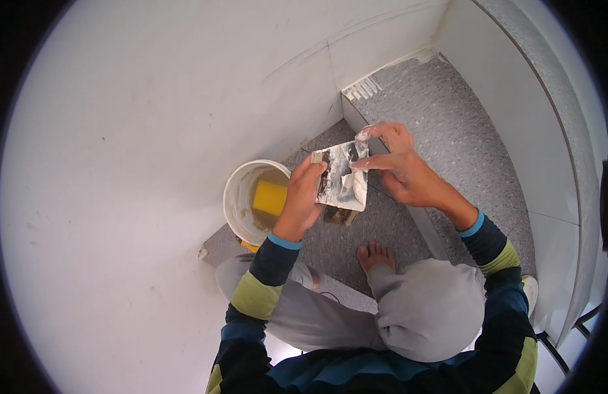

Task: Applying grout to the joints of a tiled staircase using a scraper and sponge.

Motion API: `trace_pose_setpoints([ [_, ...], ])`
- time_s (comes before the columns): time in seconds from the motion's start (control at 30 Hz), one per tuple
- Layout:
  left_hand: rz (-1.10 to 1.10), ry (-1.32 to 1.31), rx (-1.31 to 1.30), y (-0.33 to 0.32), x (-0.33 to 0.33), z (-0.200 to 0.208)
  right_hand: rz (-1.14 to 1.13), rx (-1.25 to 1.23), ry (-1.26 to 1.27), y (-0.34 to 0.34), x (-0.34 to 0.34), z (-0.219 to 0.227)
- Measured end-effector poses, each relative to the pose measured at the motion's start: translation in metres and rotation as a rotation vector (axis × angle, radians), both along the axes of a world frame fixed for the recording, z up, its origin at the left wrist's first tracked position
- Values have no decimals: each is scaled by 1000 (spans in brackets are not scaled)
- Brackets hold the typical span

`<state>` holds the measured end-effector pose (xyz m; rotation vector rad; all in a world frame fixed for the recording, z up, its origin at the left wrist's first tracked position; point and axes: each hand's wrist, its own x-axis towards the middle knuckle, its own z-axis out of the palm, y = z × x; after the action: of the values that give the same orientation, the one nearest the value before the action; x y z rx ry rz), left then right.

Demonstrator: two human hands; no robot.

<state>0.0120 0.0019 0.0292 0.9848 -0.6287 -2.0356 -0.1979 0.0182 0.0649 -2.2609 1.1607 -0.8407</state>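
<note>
A flat rectangular scraper [338, 187], smeared with white paste, is in my left hand [298, 203]. The left thumb lies along its near-left edge, and the other fingers are mostly hidden beneath it. Over the scraper's right side reaches my right hand [409, 171], its fingers spread. One fingertip, coated in white paste, is at the far corner, while another extended digit touches the paste on the face. Just below the scraper, a dark, dirty block-like object [340, 216] is partly covered; I cannot tell its kind.
Left of my left hand stands a white bucket [233, 209] with a yellow sponge [270, 197] in murky water. A speckled grey step [441, 111] rises at the right, with white ridged paste [364, 88] at its far-left corner. White walls [153, 131] enclose both sides; my bare foot [375, 255] is below.
</note>
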Motion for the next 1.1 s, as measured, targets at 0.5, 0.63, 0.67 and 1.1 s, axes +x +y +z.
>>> trace_pose_setpoints([
  [0.5,20,95,114,-5,-4,-2,-104,-319,113,6,-13,1],
  [0.63,-24,25,23,-2,-5,-3,-89,-199,29,-1,-2,-6],
  [0.67,13,21,39,-2,-5,-3,-66,-86,-106,-3,-4,-7],
  [1.1,65,57,86,-2,7,-1,-1063,-13,195,-144,-109,-63],
])
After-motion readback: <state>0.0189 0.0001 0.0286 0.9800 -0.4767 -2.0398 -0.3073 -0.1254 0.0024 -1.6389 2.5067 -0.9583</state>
